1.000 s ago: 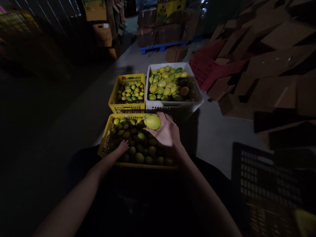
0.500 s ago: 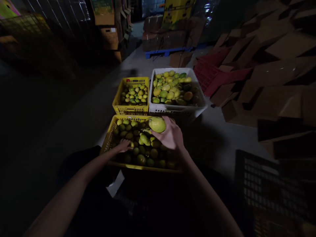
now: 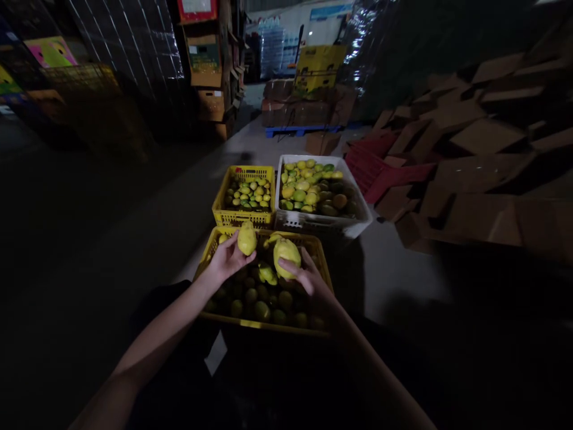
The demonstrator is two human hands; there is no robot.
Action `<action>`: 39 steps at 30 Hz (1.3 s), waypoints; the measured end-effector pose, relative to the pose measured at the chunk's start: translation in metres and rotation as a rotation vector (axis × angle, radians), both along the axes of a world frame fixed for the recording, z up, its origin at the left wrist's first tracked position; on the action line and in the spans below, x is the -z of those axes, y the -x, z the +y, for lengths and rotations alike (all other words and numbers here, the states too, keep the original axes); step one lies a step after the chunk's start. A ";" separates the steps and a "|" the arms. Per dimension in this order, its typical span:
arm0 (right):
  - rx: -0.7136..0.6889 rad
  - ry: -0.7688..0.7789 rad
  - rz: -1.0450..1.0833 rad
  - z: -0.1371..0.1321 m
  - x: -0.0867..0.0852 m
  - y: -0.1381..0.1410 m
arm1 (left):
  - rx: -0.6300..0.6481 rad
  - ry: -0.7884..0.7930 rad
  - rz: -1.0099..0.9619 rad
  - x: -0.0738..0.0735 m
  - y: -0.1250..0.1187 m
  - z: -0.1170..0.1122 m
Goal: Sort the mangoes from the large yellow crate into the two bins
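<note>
Over the front yellow crate (image 3: 264,325), both of my hands hold fruit. My left hand (image 3: 227,258) grips a yellow lemon (image 3: 247,238) with a pointed end, thumb below it. My right hand (image 3: 311,276) is closed around a larger, greenish-yellow lemon (image 3: 286,258), its thumb across the front. Beneath them the crate is full of green and yellow fruit, much of it in shadow. A knobbly yellow-green fruit (image 3: 267,274) lies on the pile between my hands.
Behind stand a smaller yellow crate (image 3: 244,218) of lemons and a white crate (image 3: 323,223) with yellow, green and darker fruit. To the right are a red crate (image 3: 373,170) and heaped cardboard boxes (image 3: 483,203). A blue pallet (image 3: 299,129) with wrapped boxes is farther back.
My left hand has come up out of the crate with a lemon in it. My right hand still holds its lemon, now turned more upright. The view has tilted up.
</note>
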State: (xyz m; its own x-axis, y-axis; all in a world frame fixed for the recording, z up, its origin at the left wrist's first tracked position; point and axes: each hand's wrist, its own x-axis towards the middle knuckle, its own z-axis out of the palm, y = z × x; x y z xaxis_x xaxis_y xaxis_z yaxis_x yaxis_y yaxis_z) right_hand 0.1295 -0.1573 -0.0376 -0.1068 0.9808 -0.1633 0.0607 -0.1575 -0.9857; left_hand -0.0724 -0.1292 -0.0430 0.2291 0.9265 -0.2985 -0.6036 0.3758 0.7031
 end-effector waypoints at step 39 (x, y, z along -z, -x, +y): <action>0.226 -0.634 -0.181 0.010 0.014 0.000 | -0.202 -0.681 0.774 0.008 -0.023 -0.008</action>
State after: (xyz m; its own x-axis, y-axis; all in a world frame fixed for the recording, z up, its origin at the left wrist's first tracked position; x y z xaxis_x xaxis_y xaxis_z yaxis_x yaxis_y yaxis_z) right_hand 0.1294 -0.1476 -0.0512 0.0857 0.8877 0.4523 0.2657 0.4172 -0.8691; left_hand -0.0493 -0.1370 -0.0509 0.0202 0.9534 0.3009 0.0938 -0.3015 0.9489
